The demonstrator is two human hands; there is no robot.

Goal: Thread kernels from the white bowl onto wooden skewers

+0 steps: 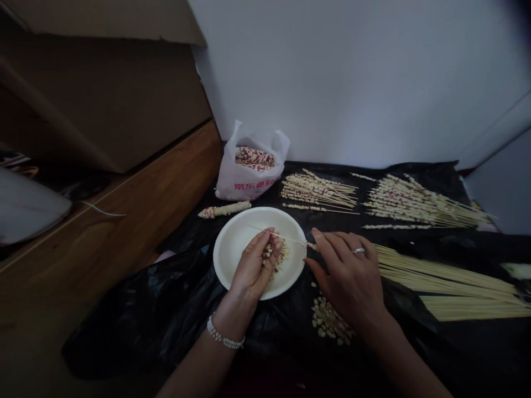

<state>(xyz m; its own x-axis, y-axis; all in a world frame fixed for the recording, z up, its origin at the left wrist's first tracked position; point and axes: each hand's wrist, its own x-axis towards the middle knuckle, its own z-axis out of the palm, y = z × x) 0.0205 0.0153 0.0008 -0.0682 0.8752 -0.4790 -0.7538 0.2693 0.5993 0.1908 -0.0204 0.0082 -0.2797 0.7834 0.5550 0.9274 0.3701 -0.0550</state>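
Observation:
Over the white bowl (226, 265), my left hand (253, 262) pinches a thin bamboo skewer (288, 238) between thumb and forefinger. Its bare tip points left past my fingers. Loose corn kernels (284, 257) lie in the bowl beside and partly behind this hand. My right hand (348, 271), with a ring on one finger, curls around the skewer's right part at the bowl's rim. A few kernels threaded on the skewer show between that thumb and forefinger; the rest is hidden under the hand. Below it, a pile of kernels (327, 320) rests on black plastic sheeting (166, 309).
Behind the bowl stands a white plastic bag (249, 185) with speckled corn cobs (255, 157); a partly stripped cob (226, 209) lies before it. Kernel-covered skewers form two bundles, nearer (311, 188) and farther right (406, 202). Bare skewers (448, 276) lie right. A cardboard box (103, 94) stands left.

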